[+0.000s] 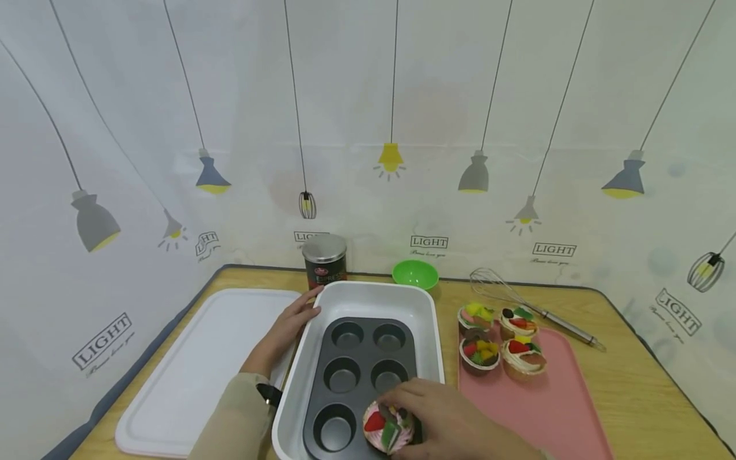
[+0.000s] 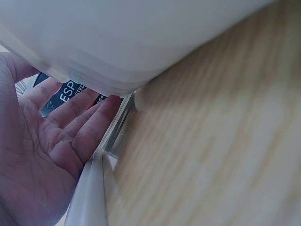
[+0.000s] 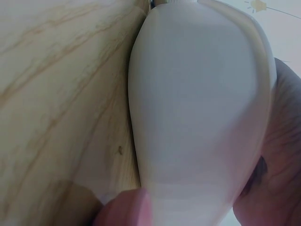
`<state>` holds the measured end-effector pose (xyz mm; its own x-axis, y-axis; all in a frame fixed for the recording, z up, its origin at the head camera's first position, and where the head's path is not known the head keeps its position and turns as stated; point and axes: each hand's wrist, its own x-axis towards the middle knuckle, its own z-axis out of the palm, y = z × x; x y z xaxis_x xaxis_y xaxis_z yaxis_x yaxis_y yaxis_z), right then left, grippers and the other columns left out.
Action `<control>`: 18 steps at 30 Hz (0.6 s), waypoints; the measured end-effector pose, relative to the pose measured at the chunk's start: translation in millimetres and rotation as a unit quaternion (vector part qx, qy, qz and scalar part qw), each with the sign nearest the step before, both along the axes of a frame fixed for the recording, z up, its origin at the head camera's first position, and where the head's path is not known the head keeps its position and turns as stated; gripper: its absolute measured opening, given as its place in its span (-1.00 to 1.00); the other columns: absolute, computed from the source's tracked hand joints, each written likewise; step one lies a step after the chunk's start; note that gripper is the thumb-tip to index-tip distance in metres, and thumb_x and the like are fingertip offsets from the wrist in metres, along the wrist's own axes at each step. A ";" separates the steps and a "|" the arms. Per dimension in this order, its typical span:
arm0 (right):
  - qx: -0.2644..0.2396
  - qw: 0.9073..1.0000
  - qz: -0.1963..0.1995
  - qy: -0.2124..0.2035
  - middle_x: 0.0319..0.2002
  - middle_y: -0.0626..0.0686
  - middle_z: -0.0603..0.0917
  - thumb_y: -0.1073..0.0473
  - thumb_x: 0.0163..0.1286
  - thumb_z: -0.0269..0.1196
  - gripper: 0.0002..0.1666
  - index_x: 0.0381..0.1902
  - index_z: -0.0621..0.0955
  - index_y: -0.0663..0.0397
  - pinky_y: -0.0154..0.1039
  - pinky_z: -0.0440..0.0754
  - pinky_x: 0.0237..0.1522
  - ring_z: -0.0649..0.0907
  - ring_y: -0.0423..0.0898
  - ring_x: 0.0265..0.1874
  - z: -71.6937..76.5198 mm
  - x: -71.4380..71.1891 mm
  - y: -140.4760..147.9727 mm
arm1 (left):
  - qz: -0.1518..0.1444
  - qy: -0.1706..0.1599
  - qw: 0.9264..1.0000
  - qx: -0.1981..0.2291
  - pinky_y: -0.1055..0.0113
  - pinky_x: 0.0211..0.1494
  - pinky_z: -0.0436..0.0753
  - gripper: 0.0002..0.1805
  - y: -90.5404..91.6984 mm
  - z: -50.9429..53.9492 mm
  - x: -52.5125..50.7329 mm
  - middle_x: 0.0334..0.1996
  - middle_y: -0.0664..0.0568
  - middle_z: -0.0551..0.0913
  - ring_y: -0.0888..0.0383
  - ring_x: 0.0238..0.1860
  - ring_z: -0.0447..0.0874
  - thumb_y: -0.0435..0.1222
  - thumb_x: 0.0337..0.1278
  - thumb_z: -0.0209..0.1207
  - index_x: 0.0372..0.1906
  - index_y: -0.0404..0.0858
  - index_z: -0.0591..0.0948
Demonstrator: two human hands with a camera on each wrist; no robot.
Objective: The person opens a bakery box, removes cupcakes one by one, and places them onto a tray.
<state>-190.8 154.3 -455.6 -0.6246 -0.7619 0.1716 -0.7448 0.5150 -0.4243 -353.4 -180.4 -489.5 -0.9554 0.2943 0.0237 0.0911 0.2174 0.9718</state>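
A dark muffin tin [image 1: 342,374] with round cups lies inside a deep white rectangular pan [image 1: 434,338]. My right hand [image 1: 454,418] grips a cupcake [image 1: 386,427] with pink frosting, a strawberry and a green leaf, over the tin's near right cup. That hand partly hides the cupcake, and in the right wrist view the pan's outer wall [image 3: 197,103] hides it. At the pan's left side, my left hand [image 1: 287,329] touches the rim near the far corner. Its fingers [image 2: 87,136] look nearly straight in the left wrist view.
Several topped cupcakes [image 1: 523,358] sit at the far end of a pink tray [image 1: 552,415] on the right. Behind them lies a whisk [image 1: 535,310]. An espresso can [image 1: 324,262] and a green bowl [image 1: 415,275] stand beyond the pan. A white board [image 1: 190,364] lies left.
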 end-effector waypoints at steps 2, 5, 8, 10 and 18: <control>0.000 1.000 0.002 0.006 0.13 -0.32 0.58 -0.44 0.26 0.28 -0.29 0.28 0.51 -0.32 -0.23 0.64 0.05 0.54 -0.36 0.05 -0.5 -0.3 0.1 | -0.002 0.002 1.000 -0.002 0.01 0.25 0.53 -0.39 -0.2 -0.6 -1.1 0.43 -0.28 0.36 -0.18 0.35 0.43 -0.13 0.55 -0.01 0.59 -0.02 0.20; 0.005 1.000 0.000 0.003 0.12 -0.32 0.59 -0.43 0.27 0.28 -0.29 0.28 0.51 -0.32 -0.23 0.64 0.03 0.54 -0.36 0.03 0.5 -0.7 0.0 | 0.002 0.001 1.000 -0.003 0.03 0.25 0.53 -0.39 -0.5 -1.5 -2.9 0.43 -0.25 0.36 -0.16 0.35 0.43 -0.12 0.54 0.00 0.58 0.01 0.21; 0.010 1.000 -0.001 -0.002 0.13 -0.31 0.59 -0.42 0.29 0.28 -0.30 0.29 0.51 -0.32 -0.23 0.65 0.02 0.54 -0.36 0.03 1.9 -0.8 -0.3 | 0.010 -0.003 1.000 0.000 0.02 0.27 0.51 -0.40 -1.0 -3.2 -4.7 0.42 -0.22 0.39 -0.13 0.35 0.44 -0.10 0.52 0.03 0.56 0.06 0.25; 0.012 1.000 -0.002 -0.004 0.14 -0.29 0.59 -0.42 0.29 0.27 -0.30 0.30 0.52 -0.31 -0.22 0.65 0.03 0.55 -0.34 0.04 2.4 -0.3 -0.3 | 0.011 -0.005 1.000 -0.001 0.00 0.28 0.51 -0.40 -1.3 -4.3 -5.1 0.42 -0.22 0.39 -0.13 0.35 0.44 -0.09 0.51 0.04 0.56 0.07 0.25; 0.016 1.000 -0.005 -0.017 0.17 -0.27 0.59 -0.43 0.30 0.26 -0.29 0.31 0.51 -0.31 -0.18 0.64 0.06 0.55 -0.30 0.08 2.4 0.7 0.7 | 0.012 -0.001 1.000 -0.006 -0.02 0.27 0.52 -0.41 -1.2 -6.2 -4.6 0.40 -0.22 0.41 -0.14 0.34 0.45 -0.09 0.52 0.03 0.56 0.08 0.26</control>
<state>-190.1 154.9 -453.2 -0.6367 -0.7607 0.1262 -0.7256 0.5356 -0.4319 -358.0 -181.6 -495.7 -0.9624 0.2712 0.0176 0.0830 0.2315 0.9693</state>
